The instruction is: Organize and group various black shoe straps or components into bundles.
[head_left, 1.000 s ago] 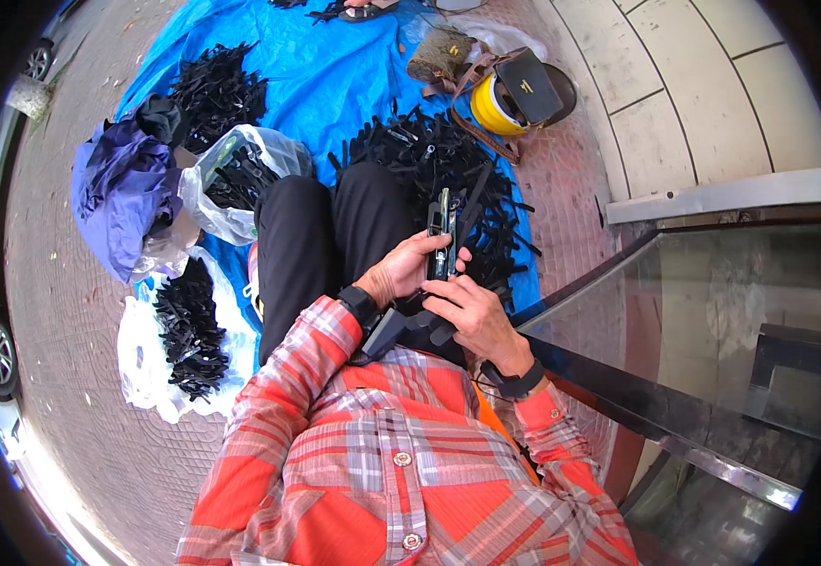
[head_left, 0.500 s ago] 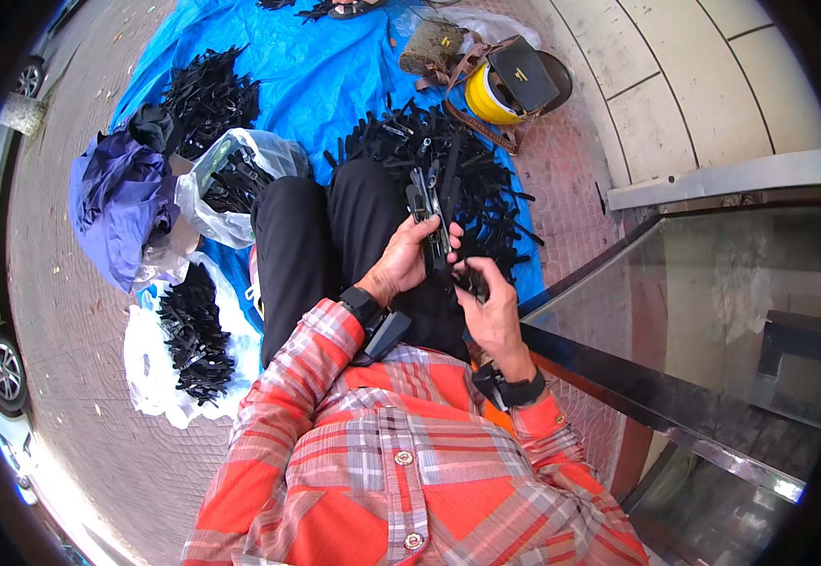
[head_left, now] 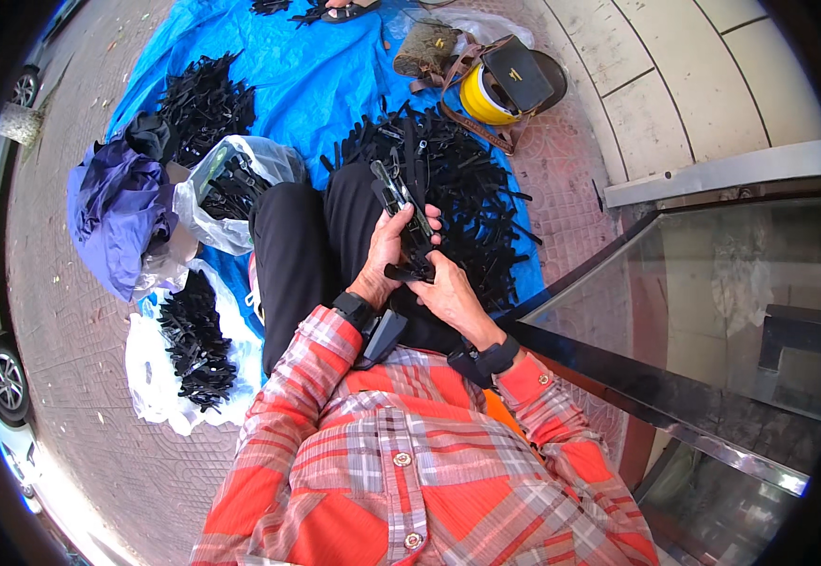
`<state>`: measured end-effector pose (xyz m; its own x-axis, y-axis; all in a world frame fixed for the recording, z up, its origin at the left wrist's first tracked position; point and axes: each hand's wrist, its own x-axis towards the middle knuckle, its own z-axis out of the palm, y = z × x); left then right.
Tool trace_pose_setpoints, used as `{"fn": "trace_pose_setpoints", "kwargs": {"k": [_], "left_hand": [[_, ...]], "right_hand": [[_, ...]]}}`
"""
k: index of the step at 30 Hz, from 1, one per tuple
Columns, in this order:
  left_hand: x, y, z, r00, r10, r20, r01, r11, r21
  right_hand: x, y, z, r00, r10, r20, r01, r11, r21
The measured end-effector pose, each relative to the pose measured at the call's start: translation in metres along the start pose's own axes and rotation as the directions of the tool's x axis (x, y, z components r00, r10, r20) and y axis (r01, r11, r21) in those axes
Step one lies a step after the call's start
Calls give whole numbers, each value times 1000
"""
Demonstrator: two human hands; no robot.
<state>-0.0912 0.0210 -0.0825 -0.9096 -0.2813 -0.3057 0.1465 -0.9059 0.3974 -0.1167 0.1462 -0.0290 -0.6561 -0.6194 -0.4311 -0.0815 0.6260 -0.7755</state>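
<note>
In front of my lap my left hand (head_left: 382, 253) is closed round a bundle of black straps (head_left: 394, 192), with shiny, glassy-looking parts showing at its upper end. My right hand (head_left: 450, 296) meets it from below, fingers pinched on the dark lower ends of the straps (head_left: 415, 271). Fingers hide part of the bundle, and the straps' exact kind is unclear. Just beyond the hands, a large loose pile of similar black straps (head_left: 478, 212) spreads beside my right knee.
A blue tarp (head_left: 321, 90) lies under the piles. To the left are a clear bag (head_left: 276, 162) of straps, purple cloth (head_left: 118, 203), a white bag (head_left: 151, 382) and another strap heap (head_left: 198, 344). A yellow container (head_left: 482, 102) stands at the back. A glass case (head_left: 703, 274) borders the right.
My right hand has moved left and in against the bundle's lower end; before, it was apart to the right with a dark piece in its fingers. The bundle has tilted leftward in my left hand.
</note>
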Motion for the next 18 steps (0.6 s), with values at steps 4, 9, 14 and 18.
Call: {"fn": "trace_pose_setpoints", "kwargs": {"k": [4, 9, 14, 18], "left_hand": [[-1, 9, 6, 1000, 19, -7, -19, 998, 57], [4, 14, 4, 995, 98, 17, -99, 994, 51], [4, 11, 6, 997, 63, 42, -64, 998, 30], [0, 17, 8, 988, 153, -38, -155, 985, -74]], "right_hand": [[-3, 2, 8, 999, 45, -19, -45, 999, -13], [3, 0, 20, 995, 57, -76, -63, 995, -76], [9, 29, 22, 975, -8, -223, 72, 957, 280], [-6, 4, -10, 976, -84, -199, 205, 657, 726]]}}
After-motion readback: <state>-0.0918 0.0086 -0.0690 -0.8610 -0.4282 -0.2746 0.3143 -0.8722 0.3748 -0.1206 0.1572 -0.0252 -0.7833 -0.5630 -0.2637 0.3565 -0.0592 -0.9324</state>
